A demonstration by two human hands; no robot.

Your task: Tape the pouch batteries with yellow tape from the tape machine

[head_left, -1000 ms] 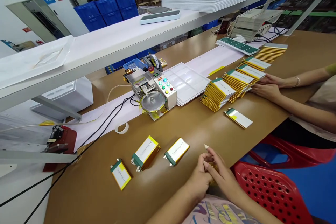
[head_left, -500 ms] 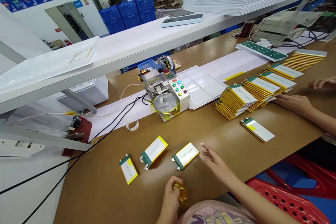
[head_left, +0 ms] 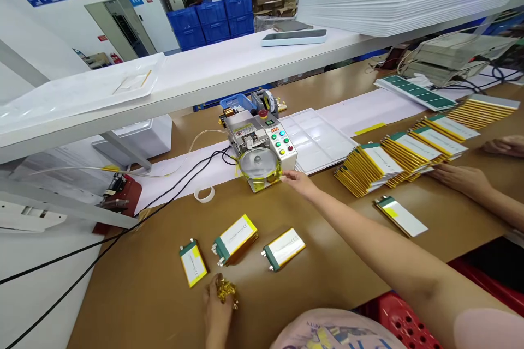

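Near the table's front, my left hand is closed around a crumpled ball of amber tape. My right hand reaches forward, its fingertips pinched at the right edge of the round disc on the tape dispenser; yellow tape is at that edge. Between my hands and the machine lie a small battery pack, a thicker battery stack and another white-faced battery, all with green ends. A white tape ring sits left of the dispenser.
Several battery stacks and a single battery are at the right, beside another person's hands. White trays lie behind them. A raised shelf with a phone crosses above; black cables run left.
My right hand has moved from beside the right-hand battery forward to the dispenser's disc. My left hand has shifted left with the crumpled tape. The camera view has shifted slightly.
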